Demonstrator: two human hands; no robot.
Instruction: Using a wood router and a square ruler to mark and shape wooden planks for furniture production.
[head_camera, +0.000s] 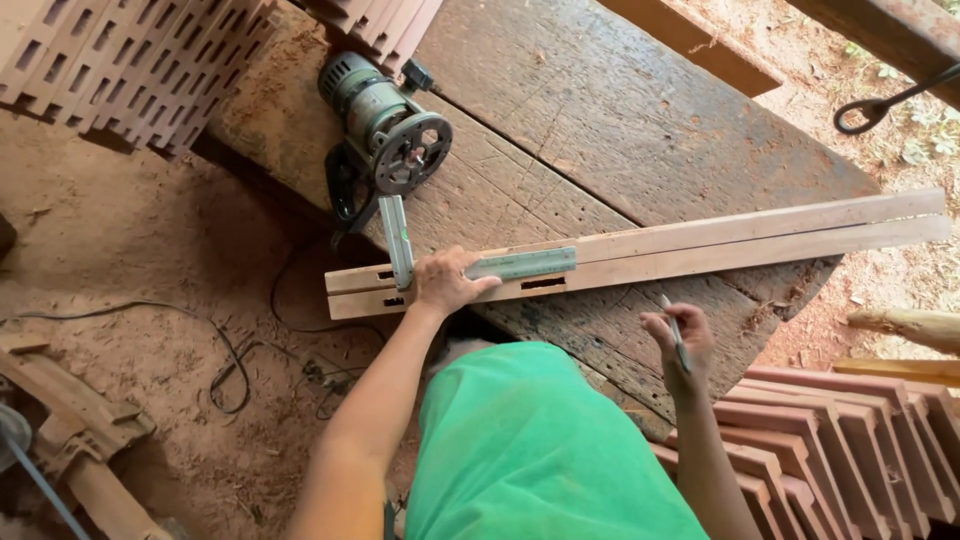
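Your left hand (445, 282) presses flat, fingers spread, on the metal square (470, 262) over the two wood strips (640, 252) mid-frame; ease off and the square could skew. Your right hand (678, 342), lower right, pinches a pencil (674, 330). The strips overhang the workbench (600, 120) and may tip.

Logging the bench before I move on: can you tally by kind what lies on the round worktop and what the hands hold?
Long wooden strips, side by side: 2
Metal try square, pressed on the strips by the left hand: 1
Green router, lying on its side: 1
Pencil-like marker, in the right hand: 1
Total: 5
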